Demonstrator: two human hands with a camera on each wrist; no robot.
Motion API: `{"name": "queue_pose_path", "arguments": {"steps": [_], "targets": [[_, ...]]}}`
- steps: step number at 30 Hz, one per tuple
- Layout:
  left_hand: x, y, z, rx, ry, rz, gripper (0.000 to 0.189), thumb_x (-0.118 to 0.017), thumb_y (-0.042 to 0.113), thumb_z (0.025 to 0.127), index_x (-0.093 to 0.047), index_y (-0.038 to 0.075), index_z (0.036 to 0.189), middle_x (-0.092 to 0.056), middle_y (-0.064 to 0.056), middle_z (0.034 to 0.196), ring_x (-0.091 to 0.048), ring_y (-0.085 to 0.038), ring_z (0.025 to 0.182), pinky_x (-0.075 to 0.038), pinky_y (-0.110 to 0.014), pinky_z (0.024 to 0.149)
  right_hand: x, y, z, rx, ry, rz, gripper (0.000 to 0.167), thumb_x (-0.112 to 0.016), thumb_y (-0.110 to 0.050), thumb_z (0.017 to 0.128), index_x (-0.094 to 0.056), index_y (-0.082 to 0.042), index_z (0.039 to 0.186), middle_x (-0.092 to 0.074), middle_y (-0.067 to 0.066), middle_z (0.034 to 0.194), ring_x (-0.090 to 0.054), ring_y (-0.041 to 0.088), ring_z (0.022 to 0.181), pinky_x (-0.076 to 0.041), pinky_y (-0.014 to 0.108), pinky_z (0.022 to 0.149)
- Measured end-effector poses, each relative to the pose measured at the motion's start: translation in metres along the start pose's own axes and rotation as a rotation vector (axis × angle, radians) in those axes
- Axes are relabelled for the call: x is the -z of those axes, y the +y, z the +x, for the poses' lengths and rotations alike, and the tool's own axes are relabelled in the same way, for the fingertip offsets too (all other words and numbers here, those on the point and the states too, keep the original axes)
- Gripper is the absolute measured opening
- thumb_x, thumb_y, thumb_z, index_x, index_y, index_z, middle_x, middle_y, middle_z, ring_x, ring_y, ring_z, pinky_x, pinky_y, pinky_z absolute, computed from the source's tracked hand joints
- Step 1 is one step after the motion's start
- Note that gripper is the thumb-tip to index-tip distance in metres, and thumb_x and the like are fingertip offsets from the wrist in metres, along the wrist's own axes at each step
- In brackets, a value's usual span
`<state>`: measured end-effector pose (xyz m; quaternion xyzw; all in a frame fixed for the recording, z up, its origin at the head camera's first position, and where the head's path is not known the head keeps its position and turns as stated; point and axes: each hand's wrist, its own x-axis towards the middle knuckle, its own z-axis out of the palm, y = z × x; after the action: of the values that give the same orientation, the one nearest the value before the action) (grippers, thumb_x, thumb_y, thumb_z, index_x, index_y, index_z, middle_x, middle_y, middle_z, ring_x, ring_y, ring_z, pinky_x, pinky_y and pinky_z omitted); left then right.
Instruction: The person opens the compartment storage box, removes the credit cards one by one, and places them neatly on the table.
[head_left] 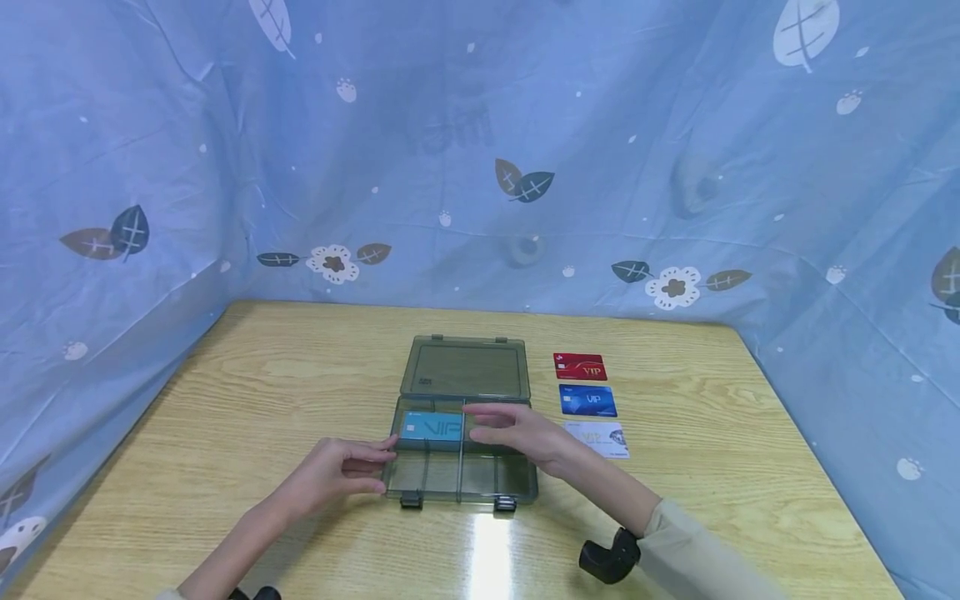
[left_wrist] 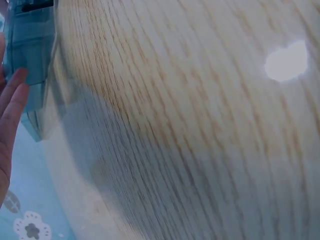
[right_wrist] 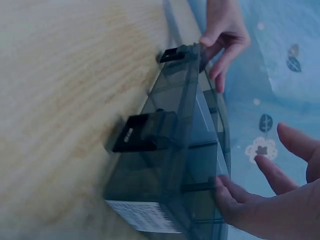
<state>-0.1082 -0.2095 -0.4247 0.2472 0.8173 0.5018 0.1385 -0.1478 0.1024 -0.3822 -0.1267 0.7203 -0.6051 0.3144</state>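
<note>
A grey see-through plastic box (head_left: 480,479) with dividers lies with its lid (head_left: 471,369) folded back. A teal VIP card (head_left: 431,426) sits in its rear left compartment. My left hand (head_left: 348,471) touches the box's left side with its fingertips and thumb; the left wrist view shows part of this hand (left_wrist: 11,117). Over the rear right part of the box is my right hand (head_left: 517,432), its fingertips near the card's right edge and the middle divider. In the right wrist view the fingers of this right hand (right_wrist: 280,200) are spread, with nothing visible between them.
Right of the box lie a red VIP card (head_left: 580,367), a blue VIP card (head_left: 587,401) and a white VIP card (head_left: 606,439), the white one partly behind my right forearm. Two black latches (head_left: 505,503) stick out at the box's front. A blue curtain (head_left: 450,167) surrounds the wooden table (head_left: 300,375).
</note>
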Motion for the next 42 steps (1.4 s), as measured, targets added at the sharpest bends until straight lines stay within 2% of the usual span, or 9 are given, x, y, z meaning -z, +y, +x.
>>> {"name": "queue_pose_path", "arguments": {"steps": [5, 11, 19, 26, 28, 31, 32, 34, 42], "targets": [[0.000, -0.002, -0.001, -0.018, 0.004, 0.009, 0.046, -0.076, 0.012, 0.080, -0.061, -0.011, 0.118, -0.050, -0.026, 0.133, -0.061, -0.034, 0.108, -0.057, -0.025, 0.082, -0.005, -0.010, 0.013, -0.044, -0.057, -0.137, 0.049, -0.058, -0.019, 0.097, -0.045, -0.007, 0.143, -0.039, 0.022, 0.146, -0.035, 0.042, 0.134, -0.026, 0.066, 0.109], [0.000, -0.002, -0.001, -0.024, 0.008, 0.016, 0.047, -0.076, 0.014, 0.080, -0.062, -0.011, 0.117, -0.050, -0.026, 0.133, -0.061, -0.034, 0.108, -0.057, -0.025, 0.082, -0.009, -0.017, 0.026, -0.117, -0.060, -0.239, 0.048, -0.056, -0.018, 0.098, -0.045, -0.007, 0.143, -0.041, 0.018, 0.146, -0.046, 0.036, 0.128, -0.037, 0.054, 0.109], [0.001, -0.001, -0.001, -0.005, 0.005, -0.013, 0.047, -0.076, 0.012, 0.080, -0.061, -0.012, 0.118, -0.049, -0.027, 0.133, -0.060, -0.036, 0.108, -0.057, -0.024, 0.081, -0.013, -0.027, 0.041, -0.132, -0.055, -0.425, 0.043, -0.057, -0.014, 0.098, -0.050, 0.001, 0.137, -0.059, 0.018, 0.124, -0.064, 0.027, 0.094, -0.053, 0.041, 0.089], [0.001, -0.003, 0.001, -0.026, 0.000, -0.009, 0.047, -0.076, 0.012, 0.080, -0.061, -0.012, 0.118, -0.050, -0.027, 0.133, -0.061, -0.036, 0.108, -0.057, -0.024, 0.082, -0.019, -0.036, 0.055, -0.116, -0.084, -0.837, 0.038, -0.056, -0.018, 0.099, -0.056, 0.003, 0.130, -0.055, 0.014, 0.135, -0.054, 0.028, 0.120, -0.048, 0.040, 0.100], [0.001, -0.003, 0.001, -0.029, 0.002, -0.004, 0.047, -0.076, 0.013, 0.080, -0.061, -0.012, 0.118, -0.050, -0.027, 0.133, -0.061, -0.036, 0.108, -0.057, -0.024, 0.082, -0.023, -0.037, 0.059, -0.132, -0.075, -0.911, 0.028, -0.056, -0.018, 0.098, -0.066, 0.005, 0.110, -0.065, 0.012, 0.115, -0.063, 0.020, 0.085, -0.053, 0.029, 0.077], [0.001, -0.002, 0.001, -0.029, 0.003, 0.002, 0.047, -0.076, 0.014, 0.080, -0.062, -0.011, 0.118, -0.050, -0.027, 0.133, -0.061, -0.035, 0.108, -0.057, -0.023, 0.082, -0.029, -0.037, 0.064, -0.163, -0.065, -0.996, 0.034, -0.057, -0.018, 0.098, -0.057, -0.002, 0.068, -0.055, 0.002, 0.068, -0.034, 0.010, 0.046, -0.031, 0.022, 0.049], [0.001, -0.002, 0.001, -0.031, 0.004, 0.003, 0.047, -0.076, 0.014, 0.080, -0.062, -0.011, 0.118, -0.050, -0.027, 0.133, -0.060, -0.035, 0.108, -0.057, -0.023, 0.082, -0.031, -0.037, 0.065, -0.173, -0.073, -1.016, 0.042, -0.056, -0.018, 0.099, -0.047, -0.006, 0.059, -0.044, 0.000, 0.057, -0.021, 0.010, 0.044, -0.023, 0.022, 0.046], [0.002, -0.002, 0.001, -0.035, 0.003, 0.005, 0.047, -0.076, 0.014, 0.080, -0.061, -0.012, 0.118, -0.050, -0.027, 0.133, -0.060, -0.035, 0.108, -0.057, -0.023, 0.082, -0.034, -0.036, 0.066, -0.188, -0.096, -1.065, 0.051, -0.055, -0.018, 0.099, -0.034, -0.011, 0.054, -0.025, -0.003, 0.049, -0.016, 0.008, 0.041, -0.017, 0.021, 0.044], [0.001, -0.002, 0.001, -0.032, 0.002, -0.010, 0.047, -0.076, 0.012, 0.080, -0.061, -0.012, 0.118, -0.050, -0.027, 0.133, -0.060, -0.035, 0.109, -0.057, -0.025, 0.082, -0.040, -0.037, 0.065, -0.245, -0.139, -1.161, 0.045, -0.053, -0.021, 0.101, -0.039, -0.011, 0.059, -0.026, -0.002, 0.050, -0.019, 0.009, 0.040, -0.036, 0.024, 0.056]]}}
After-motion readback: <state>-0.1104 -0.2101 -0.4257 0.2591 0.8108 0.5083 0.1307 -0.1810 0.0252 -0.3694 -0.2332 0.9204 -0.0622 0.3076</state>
